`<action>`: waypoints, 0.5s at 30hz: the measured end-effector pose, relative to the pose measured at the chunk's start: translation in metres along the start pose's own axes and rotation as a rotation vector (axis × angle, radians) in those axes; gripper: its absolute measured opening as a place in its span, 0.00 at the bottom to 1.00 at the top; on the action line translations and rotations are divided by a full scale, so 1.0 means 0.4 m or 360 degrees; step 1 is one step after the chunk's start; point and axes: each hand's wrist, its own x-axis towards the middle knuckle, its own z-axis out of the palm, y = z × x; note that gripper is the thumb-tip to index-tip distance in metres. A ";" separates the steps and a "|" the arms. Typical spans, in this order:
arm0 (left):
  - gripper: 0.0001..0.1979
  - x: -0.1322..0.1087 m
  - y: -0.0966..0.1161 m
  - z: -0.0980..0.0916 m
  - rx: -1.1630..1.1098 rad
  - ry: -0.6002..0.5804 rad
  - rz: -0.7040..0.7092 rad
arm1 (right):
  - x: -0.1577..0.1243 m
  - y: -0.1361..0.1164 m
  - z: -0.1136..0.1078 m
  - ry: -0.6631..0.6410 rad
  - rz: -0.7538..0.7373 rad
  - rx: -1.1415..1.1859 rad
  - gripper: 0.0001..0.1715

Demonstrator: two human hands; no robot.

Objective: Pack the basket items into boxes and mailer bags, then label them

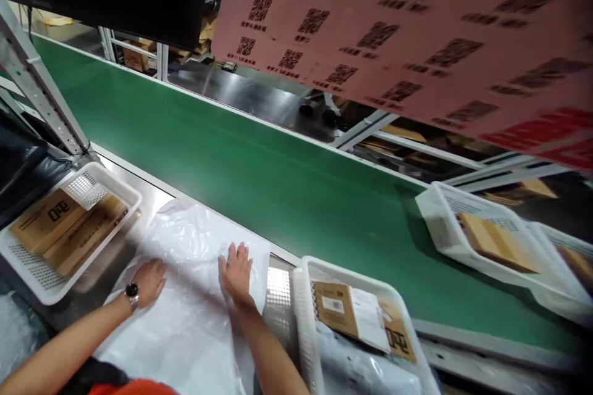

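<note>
A large white plastic bag (185,327) lies spread over the metal bench in front of me, glossy and creased at its far end. My left hand (149,282), with a watch on the wrist, rests on the bag's left part, fingers loosely stretched. Farther right, my right hand (237,268) lies flat on the bag with its fingers spread. Neither hand grips anything. Whether anything is inside the bag, I cannot tell.
A green conveyor belt (231,154) runs behind the bench. To the left, a white basket (34,278) holds cardboard boxes; another basket (303,321) at right holds boxes and a grey-white package. Baskets (433,210) sit on the belt's right. A pink QR-code board (352,18) hangs overhead.
</note>
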 end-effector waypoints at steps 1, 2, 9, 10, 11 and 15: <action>0.28 0.072 0.008 -0.014 -0.0012 0.0073 0.0029 | 0.018 -0.031 0.010 0.0028 -0.0001 0.0052 0.50; 0.29 0.142 0.011 -0.028 0.0000 0.0111 0.0041 | 0.031 -0.059 0.020 0.0039 -0.0023 0.0098 0.50; 0.40 0.332 -0.061 -0.101 0.0045 -0.0149 -0.0099 | 0.073 -0.060 0.045 0.0101 -0.0123 0.0269 0.54; 0.40 0.321 -0.070 -0.109 0.0019 -0.0208 -0.0092 | 0.085 -0.047 0.042 0.0090 -0.0143 0.0302 0.56; 0.40 0.305 -0.079 -0.118 -0.0022 -0.0242 -0.0107 | 0.098 -0.036 0.038 0.0068 -0.0166 0.0336 0.59; 0.30 0.186 -0.140 -0.208 -0.0236 0.0082 -0.0169 | 0.113 -0.009 0.007 -0.0047 -0.0127 0.0555 0.63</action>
